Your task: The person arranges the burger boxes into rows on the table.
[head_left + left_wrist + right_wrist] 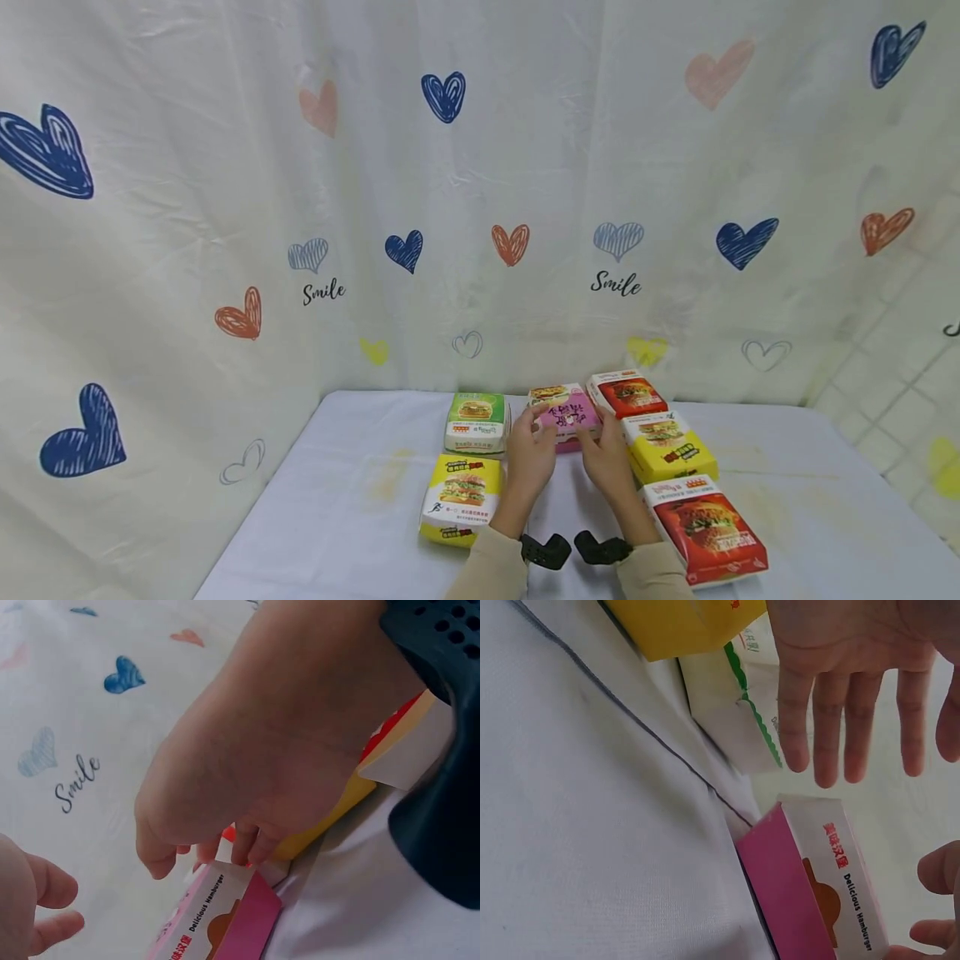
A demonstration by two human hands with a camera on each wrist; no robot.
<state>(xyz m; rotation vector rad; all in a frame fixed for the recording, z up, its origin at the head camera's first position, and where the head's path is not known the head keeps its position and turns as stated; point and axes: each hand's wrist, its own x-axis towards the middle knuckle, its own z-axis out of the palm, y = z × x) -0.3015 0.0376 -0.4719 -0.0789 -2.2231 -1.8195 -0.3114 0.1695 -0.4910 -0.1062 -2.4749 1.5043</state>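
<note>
A pink and white hamburger box (568, 410) lies at the back middle of the table, between both hands. My left hand (531, 458) is at its left side; in the right wrist view, straight, spread fingers of this left hand (847, 652) hover apart from the box's white end. On the other side is my right hand (609, 458). In the left wrist view, the right hand's (255, 742) loosely bent fingers reach down right at the pink box's far edge, their tips partly hidden behind it. Printed on the box side (840, 889) are the words "Delicious Hamburger".
On the left, a green and white burger box (477, 423) stands behind a yellow one (461, 500). To the right run a red box (628, 393), a yellow box (670, 446) and a larger red box (707, 529). A heart-printed curtain (465, 192) hangs behind the white table (337, 492).
</note>
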